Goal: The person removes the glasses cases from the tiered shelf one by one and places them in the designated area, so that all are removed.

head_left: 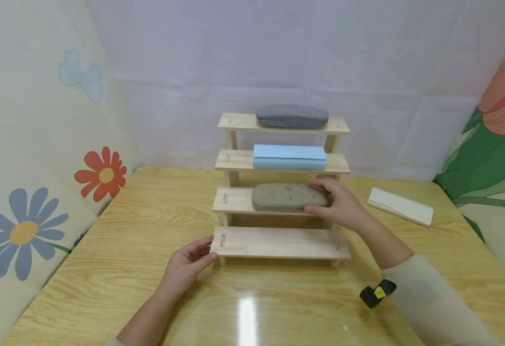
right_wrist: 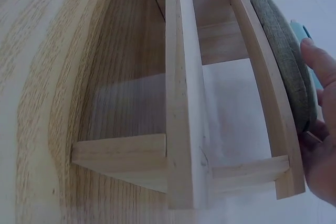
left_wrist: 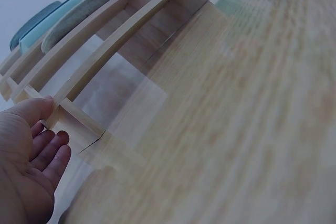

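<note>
A stepped wooden display stand (head_left: 278, 242) holds glasses cases on its upper three boards. My right hand (head_left: 343, 204) grips the right end of an olive-grey fabric glasses case (head_left: 284, 196), thumb in front and fingers behind. That case lies along the second board from the bottom; the right wrist view shows the case (right_wrist: 283, 59) resting on it. My left hand (head_left: 185, 266) holds the left end of the lowest board, and in the left wrist view its thumb (left_wrist: 39, 109) presses on the board's end. Above sit a light blue case (head_left: 289, 157) and a dark grey one (head_left: 292, 117).
A cream-white glasses case (head_left: 399, 206) lies on the wood-grain table (head_left: 170, 197) to the right of the stand. Behind hangs a white cloth (head_left: 217, 57). Flower-patterned panels (head_left: 40, 144) stand at both sides. A small black device (head_left: 377, 293) is at my right sleeve.
</note>
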A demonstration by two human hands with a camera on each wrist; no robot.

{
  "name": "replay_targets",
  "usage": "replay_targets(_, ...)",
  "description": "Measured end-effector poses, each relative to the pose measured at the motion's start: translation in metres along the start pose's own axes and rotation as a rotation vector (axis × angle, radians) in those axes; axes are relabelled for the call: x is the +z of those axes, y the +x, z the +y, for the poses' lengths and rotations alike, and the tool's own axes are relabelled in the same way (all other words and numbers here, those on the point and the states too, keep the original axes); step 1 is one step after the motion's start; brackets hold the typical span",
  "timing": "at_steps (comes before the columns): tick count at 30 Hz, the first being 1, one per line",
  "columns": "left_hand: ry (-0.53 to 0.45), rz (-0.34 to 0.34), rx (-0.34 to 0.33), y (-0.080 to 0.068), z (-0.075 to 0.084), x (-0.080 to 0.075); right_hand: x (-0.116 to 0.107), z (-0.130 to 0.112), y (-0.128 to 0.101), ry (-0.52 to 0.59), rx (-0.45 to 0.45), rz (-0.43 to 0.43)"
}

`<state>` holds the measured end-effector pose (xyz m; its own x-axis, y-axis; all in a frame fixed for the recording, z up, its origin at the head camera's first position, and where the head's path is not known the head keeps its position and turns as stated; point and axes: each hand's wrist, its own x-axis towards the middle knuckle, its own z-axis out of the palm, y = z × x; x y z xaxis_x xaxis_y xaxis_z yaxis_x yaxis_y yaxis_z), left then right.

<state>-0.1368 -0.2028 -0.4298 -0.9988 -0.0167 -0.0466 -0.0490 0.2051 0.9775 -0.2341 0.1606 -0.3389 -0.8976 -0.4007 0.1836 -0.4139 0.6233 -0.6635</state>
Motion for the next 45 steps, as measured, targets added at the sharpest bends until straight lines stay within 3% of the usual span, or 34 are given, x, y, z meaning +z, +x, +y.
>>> replay_targets(23, -0.006, 0.004, 0.010, 0.000, 0.000, 0.000, 0.012, -0.010, 0.015, -0.021, -0.016, -0.044)
replay_targets(29, -0.003, 0.001, 0.009, 0.000, 0.000, 0.000, 0.014, -0.012, 0.017, -0.051, -0.013, -0.038)
replay_targets(45, -0.001, 0.009, 0.018, 0.001, -0.002, -0.001, 0.018, -0.014, 0.015, 0.005, 0.047, 0.006)
